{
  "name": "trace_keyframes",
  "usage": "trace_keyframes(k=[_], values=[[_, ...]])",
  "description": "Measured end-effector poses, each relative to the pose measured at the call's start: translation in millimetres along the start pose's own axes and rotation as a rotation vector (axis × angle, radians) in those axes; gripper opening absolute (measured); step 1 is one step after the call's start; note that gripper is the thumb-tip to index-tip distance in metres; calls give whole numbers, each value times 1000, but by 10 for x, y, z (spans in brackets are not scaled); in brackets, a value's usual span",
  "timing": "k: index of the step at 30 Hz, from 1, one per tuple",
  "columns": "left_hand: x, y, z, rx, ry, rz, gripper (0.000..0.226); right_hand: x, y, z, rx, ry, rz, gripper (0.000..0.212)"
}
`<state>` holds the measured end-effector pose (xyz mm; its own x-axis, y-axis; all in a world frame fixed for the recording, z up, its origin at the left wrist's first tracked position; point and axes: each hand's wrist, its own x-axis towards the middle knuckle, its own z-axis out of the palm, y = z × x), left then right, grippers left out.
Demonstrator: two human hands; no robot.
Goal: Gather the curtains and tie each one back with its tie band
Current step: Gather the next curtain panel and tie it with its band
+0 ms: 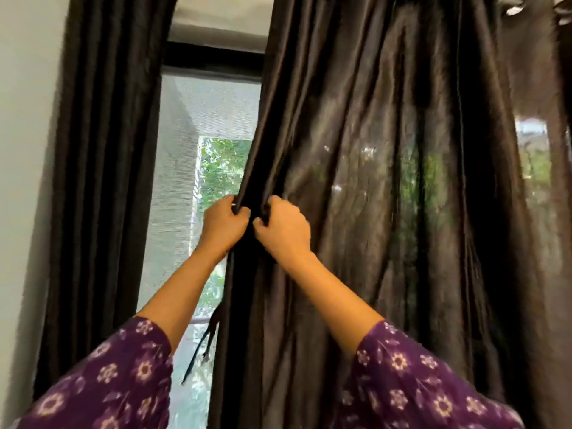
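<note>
Curtain right of the window, broad, hung top to bottom, most of it spread wide. Second curtain left of the window, bunched narrow, no band seen on it. Left hand and right hand side by side at the broad curtain's window edge, both clenched on its folds. Tie band dangling against the window, below the left hand. Loose cloth all rightward of the grip, nearer the right hand for gathering.
</note>
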<state>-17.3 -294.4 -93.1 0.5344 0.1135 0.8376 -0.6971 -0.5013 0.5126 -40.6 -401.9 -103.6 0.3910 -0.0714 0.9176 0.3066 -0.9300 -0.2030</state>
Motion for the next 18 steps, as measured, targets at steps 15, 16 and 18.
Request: trace_keyframes(k=[15, 16, 18], values=[[620, 1422, 1295, -81, -61, 135, 59, 698, 1641, -922, 16, 55, 204, 109], [626, 1489, 1437, -78, -63, 147, 56, 719, 1747, -976, 11, 64, 193, 109], [616, 1645, 1742, -73, -52, 168, 47, 755, 1978, -1126, -52, 135, 150, 110]])
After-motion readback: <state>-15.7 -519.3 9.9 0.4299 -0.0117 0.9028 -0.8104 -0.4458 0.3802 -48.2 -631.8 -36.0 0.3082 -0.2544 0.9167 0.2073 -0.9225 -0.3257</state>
